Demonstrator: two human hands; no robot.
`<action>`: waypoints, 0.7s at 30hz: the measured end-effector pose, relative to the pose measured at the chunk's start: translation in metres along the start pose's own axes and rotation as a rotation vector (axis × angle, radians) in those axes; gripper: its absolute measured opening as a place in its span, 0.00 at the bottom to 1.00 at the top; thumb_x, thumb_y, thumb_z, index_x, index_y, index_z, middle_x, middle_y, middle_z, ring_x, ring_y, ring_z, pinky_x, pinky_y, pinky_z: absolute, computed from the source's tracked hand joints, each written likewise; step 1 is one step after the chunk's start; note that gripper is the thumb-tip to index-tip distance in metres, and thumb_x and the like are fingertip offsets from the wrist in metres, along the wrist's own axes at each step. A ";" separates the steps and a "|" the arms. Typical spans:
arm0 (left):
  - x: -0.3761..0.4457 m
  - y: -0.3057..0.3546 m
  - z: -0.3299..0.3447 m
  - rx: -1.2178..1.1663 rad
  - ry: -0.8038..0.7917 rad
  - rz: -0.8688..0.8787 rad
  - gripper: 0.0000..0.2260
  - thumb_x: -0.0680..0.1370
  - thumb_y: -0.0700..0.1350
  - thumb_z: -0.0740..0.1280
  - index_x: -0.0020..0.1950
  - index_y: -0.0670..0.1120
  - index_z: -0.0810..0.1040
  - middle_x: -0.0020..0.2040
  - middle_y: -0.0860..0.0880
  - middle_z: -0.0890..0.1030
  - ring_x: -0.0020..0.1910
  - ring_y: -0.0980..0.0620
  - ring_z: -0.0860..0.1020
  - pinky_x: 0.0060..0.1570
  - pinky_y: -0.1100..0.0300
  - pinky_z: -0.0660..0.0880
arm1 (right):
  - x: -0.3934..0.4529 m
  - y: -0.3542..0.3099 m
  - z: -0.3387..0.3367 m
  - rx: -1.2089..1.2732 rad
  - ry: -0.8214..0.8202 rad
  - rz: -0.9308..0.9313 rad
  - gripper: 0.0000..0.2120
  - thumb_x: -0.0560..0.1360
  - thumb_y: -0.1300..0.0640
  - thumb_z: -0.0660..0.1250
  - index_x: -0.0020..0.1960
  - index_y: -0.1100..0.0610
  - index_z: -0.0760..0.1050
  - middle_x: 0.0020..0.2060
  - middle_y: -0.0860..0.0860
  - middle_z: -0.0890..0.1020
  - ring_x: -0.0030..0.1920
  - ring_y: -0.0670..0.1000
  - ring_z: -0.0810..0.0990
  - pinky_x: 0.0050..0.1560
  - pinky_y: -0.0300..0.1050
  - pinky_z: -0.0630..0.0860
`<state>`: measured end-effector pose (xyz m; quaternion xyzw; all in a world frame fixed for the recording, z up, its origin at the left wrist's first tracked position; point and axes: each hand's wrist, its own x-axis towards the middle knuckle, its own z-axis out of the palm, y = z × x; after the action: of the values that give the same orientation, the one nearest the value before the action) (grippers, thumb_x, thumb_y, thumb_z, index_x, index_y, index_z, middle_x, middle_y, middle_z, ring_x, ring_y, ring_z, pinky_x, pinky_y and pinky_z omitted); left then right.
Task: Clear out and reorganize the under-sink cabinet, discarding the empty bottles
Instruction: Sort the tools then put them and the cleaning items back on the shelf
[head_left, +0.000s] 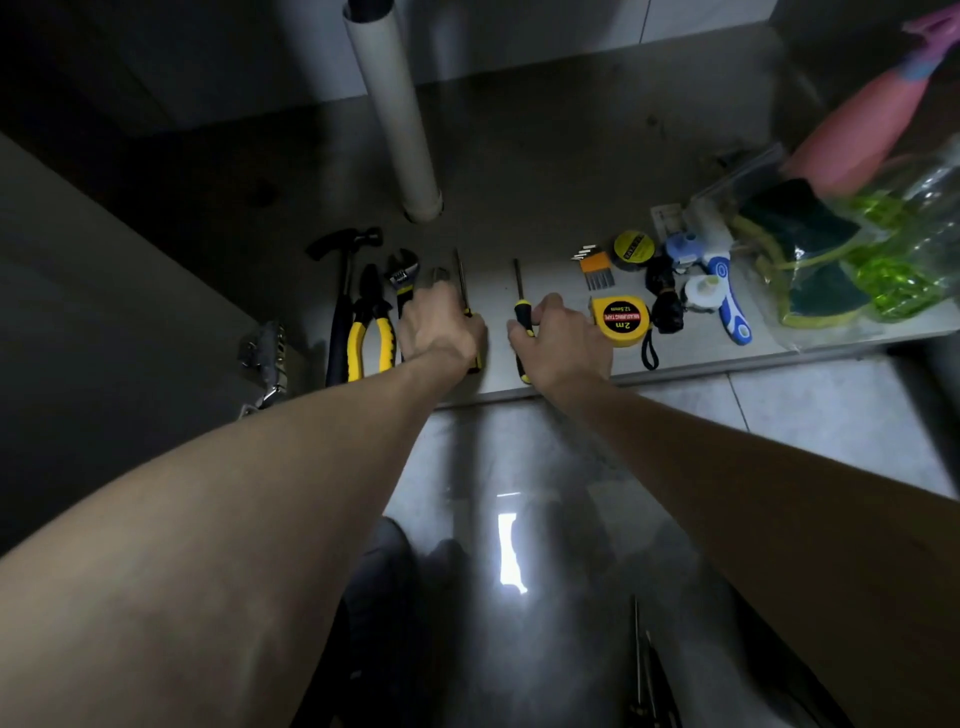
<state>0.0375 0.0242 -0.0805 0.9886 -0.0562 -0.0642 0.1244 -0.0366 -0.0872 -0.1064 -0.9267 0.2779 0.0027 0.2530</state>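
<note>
pliers beside left hand, tape measure touching right hand

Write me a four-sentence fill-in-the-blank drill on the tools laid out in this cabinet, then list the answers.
1. Each hand rests on a ____.
2. The hammer lies at the ____ end of the row.
3. The tape measure is labelled ____.
4. The pliers have ____ handles.

Missing words: screwdriver; left; 2m; yellow
</note>
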 end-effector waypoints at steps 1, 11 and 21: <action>0.000 -0.001 0.000 0.024 0.011 0.005 0.09 0.73 0.49 0.70 0.49 0.46 0.83 0.49 0.42 0.83 0.51 0.40 0.81 0.37 0.57 0.69 | 0.000 0.000 0.000 0.005 -0.004 -0.001 0.21 0.79 0.39 0.61 0.60 0.55 0.72 0.49 0.55 0.83 0.51 0.60 0.82 0.44 0.50 0.77; -0.002 -0.019 0.005 0.083 0.071 0.033 0.11 0.75 0.49 0.69 0.56 0.48 0.82 0.55 0.45 0.81 0.58 0.43 0.78 0.43 0.56 0.71 | -0.017 0.005 0.007 0.101 0.028 -0.042 0.22 0.76 0.40 0.62 0.64 0.52 0.72 0.50 0.53 0.83 0.51 0.59 0.82 0.43 0.48 0.69; -0.021 -0.030 -0.005 -0.192 0.195 -0.090 0.10 0.77 0.50 0.61 0.51 0.49 0.80 0.51 0.46 0.82 0.52 0.42 0.79 0.42 0.57 0.68 | -0.008 -0.005 0.014 0.126 -0.004 -0.058 0.21 0.76 0.42 0.63 0.64 0.52 0.72 0.49 0.51 0.84 0.50 0.58 0.82 0.43 0.48 0.71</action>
<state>0.0208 0.0569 -0.0811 0.9752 0.0069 0.0216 0.2202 -0.0396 -0.0731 -0.1151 -0.9167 0.2498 -0.0204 0.3112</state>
